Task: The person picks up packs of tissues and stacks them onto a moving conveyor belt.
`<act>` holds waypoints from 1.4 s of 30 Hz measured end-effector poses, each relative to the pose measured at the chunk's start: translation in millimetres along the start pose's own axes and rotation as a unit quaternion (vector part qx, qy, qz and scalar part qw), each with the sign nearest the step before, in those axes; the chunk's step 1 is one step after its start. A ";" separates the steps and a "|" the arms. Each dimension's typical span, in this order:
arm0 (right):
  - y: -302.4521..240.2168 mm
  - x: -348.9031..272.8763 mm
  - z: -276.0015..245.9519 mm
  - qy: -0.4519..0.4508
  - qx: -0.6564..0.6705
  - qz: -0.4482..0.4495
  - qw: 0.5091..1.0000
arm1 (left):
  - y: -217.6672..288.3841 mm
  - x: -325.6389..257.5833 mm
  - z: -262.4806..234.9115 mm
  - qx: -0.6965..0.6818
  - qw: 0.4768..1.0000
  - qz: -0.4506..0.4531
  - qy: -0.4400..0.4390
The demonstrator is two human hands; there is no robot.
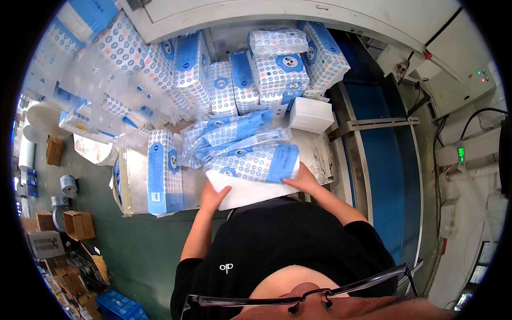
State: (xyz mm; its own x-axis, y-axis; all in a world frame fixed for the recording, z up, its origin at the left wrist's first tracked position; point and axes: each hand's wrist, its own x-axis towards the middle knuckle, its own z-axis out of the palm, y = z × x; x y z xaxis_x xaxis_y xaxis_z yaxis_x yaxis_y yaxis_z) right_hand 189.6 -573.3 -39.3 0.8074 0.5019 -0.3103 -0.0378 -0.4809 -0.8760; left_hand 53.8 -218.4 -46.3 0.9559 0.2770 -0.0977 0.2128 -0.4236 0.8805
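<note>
The white stack [256, 195] is at the front edge of the bench [318, 152], close before the body; the printed bag [248, 164] lies against its far side and over part of it, but I cannot tell if the stack is inside; in my judgement, both ends should be pressed evenly, so that the sheets lie square, and the thin film should be kept flat, without folds; too strong a squeeze could bend the stack in its middle, and the loose bags [229, 130] just behind could catch on it.

The left hand [215, 196] is clamped on the left end of the stack, thumb on the white face, the other fingers partly hidden; the right hand [305, 180] is closed on the blue end of the bag, thumb toward the middle; whether its hidden fingers press the stack too, I cannot tell; the left forearm rises steeply, the right one slants inward; a pack [165, 173] stands near the front left corner, and a white block [312, 114] rests near the right edge.
</note>
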 end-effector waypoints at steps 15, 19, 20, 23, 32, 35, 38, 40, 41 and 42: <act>-29.2 -2.3 -12.1 0.168 0.098 -0.121 0.973 | 39.4 2.6 -8.0 -0.161 0.981 0.030 0.107; -114.4 22.0 -49.8 0.217 0.057 -0.168 0.960 | 132.1 48.1 -53.5 -0.125 0.967 0.084 0.206; -137.3 20.7 -60.4 0.203 0.052 -0.140 0.968 | 156.5 53.4 -60.0 -0.113 0.971 0.085 0.192; -154.6 17.0 -67.5 0.217 0.000 -0.122 0.969 | 174.2 59.9 -65.3 -0.077 0.980 0.088 0.160; -113.0 -24.3 -153.4 0.344 0.195 -0.312 0.864 | 261.2 97.3 11.1 -0.214 0.937 0.245 0.128; -76.9 -70.1 -208.4 0.410 0.232 -0.319 0.822 | 327.9 99.3 87.2 -0.211 0.903 0.362 0.093; -18.2 -126.1 -261.4 0.457 0.214 -0.268 0.821 | 371.0 95.1 160.8 -0.092 0.924 0.369 -0.035; 28.4 -166.3 -292.2 0.496 0.229 -0.207 0.811 | 396.4 88.8 224.1 -0.126 0.920 0.336 -0.154; 52.7 -186.6 -306.5 0.516 0.240 -0.175 0.803 | 403.2 87.5 258.1 -0.122 0.913 0.348 -0.176; 73.6 -203.9 -320.0 0.532 0.252 -0.146 0.795 | 401.1 87.1 296.5 -0.117 0.905 0.360 -0.194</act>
State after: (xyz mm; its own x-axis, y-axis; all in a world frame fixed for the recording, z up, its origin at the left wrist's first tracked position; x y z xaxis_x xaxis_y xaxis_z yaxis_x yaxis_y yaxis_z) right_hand 210.6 -941.1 77.7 0.8556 -0.4828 0.1864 0.2276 0.0275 -0.9734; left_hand 282.5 -619.9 160.9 0.8388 -0.3410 0.4245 -0.4984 -0.1667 0.8508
